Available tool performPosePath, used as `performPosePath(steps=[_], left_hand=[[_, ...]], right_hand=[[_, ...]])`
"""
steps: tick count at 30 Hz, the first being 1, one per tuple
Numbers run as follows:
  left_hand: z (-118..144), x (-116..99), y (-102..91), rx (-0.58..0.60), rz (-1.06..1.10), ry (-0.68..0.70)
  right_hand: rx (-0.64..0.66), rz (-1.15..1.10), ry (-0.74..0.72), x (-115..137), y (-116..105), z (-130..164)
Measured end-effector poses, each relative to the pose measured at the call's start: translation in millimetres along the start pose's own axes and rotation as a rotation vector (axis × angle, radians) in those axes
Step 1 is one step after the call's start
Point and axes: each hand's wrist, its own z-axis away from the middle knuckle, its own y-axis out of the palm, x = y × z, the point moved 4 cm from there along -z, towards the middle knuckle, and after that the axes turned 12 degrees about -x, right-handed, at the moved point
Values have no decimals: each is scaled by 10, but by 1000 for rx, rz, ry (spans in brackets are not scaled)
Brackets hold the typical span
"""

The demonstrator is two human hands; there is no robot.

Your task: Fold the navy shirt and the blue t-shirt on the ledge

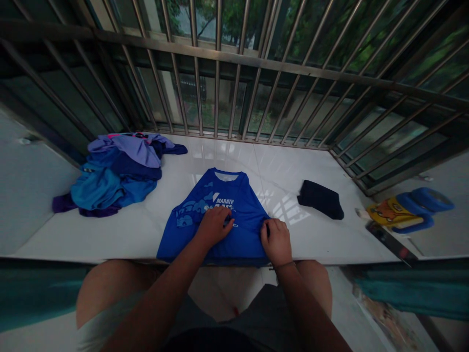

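Note:
A blue sleeveless sports shirt (205, 200) with white lettering lies flat on the white sill (154, 230), its hem at the near edge. My left hand (214, 226) rests on the middle of the shirt, fingers curled and pressing the fabric. My right hand (276, 240) pinches the shirt's right side edge, close to the hem.
A heap of blue and purple clothes (117, 171) lies at the left of the sill. A folded dark garment (321, 199) sits to the right. A yellow and blue object (403, 211) lies at the far right. Metal window bars (234, 58) close off the far side.

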Motion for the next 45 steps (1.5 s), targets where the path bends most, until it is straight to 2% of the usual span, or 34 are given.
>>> performPosePath(steps=[4,7,11,18,24,32,45], left_hand=[[67,-73,-41,-89,23,147],[69,-90,-42,-64,53,180],[33,-88,-12,11,47,159],[17,-9,26,-27,-5,70],[28,-26,28,-7,12,117],[-15,-20,2,-26,-48,50],[-22,-25,-30,-30,-36,41]], right_hand=[[-88,15,5,7,-25,12],[-107,23,-7,-5,-6,20],[-12,-17,-24,-32,77,21],[-47,0,-13,-37,50,16],[3,-46,-33,-37,76,1],[11,-21,1,-87,126,23],[16,-27,11,-90,124,17]])
